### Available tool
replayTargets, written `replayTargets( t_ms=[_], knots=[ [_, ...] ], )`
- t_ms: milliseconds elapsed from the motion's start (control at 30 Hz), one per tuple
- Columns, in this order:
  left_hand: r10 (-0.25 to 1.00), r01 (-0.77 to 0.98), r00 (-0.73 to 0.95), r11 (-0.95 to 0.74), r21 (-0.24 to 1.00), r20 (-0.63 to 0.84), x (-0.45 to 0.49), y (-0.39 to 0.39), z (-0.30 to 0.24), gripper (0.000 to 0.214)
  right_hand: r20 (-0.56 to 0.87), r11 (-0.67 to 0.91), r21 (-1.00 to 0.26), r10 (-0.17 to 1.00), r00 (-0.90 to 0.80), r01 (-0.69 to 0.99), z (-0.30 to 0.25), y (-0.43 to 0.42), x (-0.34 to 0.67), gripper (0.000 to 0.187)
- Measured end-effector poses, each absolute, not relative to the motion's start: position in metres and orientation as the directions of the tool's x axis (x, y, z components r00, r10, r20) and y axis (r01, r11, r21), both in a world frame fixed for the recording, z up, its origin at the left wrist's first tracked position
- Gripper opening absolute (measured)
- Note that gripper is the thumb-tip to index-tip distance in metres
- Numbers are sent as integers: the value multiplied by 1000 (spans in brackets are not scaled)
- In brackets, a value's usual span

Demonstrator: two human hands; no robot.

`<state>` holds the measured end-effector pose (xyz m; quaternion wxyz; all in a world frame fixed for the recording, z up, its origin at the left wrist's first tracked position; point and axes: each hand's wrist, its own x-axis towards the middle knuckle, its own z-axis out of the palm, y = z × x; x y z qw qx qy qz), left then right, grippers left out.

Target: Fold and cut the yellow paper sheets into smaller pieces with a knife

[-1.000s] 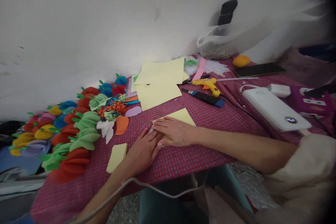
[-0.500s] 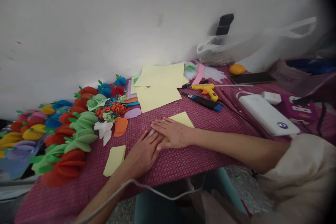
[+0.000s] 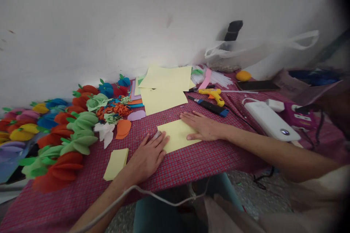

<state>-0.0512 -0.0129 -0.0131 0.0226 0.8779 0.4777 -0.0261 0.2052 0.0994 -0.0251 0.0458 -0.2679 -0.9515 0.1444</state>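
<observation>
A pale yellow sheet of paper (image 3: 177,134) lies flat on the checked tablecloth (image 3: 188,162) in front of me. My left hand (image 3: 146,158) rests open with its fingertips on the sheet's left edge. On the right part of the sheet my right hand (image 3: 203,127) lies flat, fingers stretched out. Left of my left hand is a stack of small yellow paper pieces (image 3: 115,164). Larger yellow sheets (image 3: 164,98) lie farther back near the wall.
Colourful folded-paper pieces (image 3: 79,131) fill the table's left side. A yellow glue gun (image 3: 213,94) and a utility knife (image 3: 210,107) lie behind my right hand. Farther right are a white power bank (image 3: 270,120), a dark phone (image 3: 257,86) and a purple power socket (image 3: 298,116).
My right hand has slid right, away from my left hand, which it overlapped before. More of the yellow sheet now shows between them. My left hand stays nearly in place.
</observation>
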Motion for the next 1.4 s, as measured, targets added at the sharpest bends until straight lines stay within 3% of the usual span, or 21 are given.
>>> replayTargets(
  t_ms=[133,267,400,533,1200,1333,1400],
  knots=[
    [842,845,533,-534,16,-78,-51,-13,-13,46,-6,799,-294,547,-837,525,-17,107,225,83],
    [844,846,534,-534,18,-59,-52,-14,-14,45,67,790,-311,573,-817,529,-1,102,232,68],
    [840,842,540,-540,10,-62,-53,-13,-15,45,65,865,-314,431,-900,391,3,80,235,47],
    [833,835,549,-550,6,-68,-53,-13,-15,46,38,878,-338,373,-927,339,-3,65,247,47],
    [832,834,551,-551,15,-63,-54,-14,-15,46,52,854,-320,447,-893,409,3,53,279,42],
    [843,845,534,-535,16,-67,-54,-15,-16,46,43,826,-400,449,-892,397,16,58,269,36],
    [845,846,532,-532,18,-59,-54,-15,-16,46,63,765,-469,528,-847,442,18,66,254,33]
  ],
)
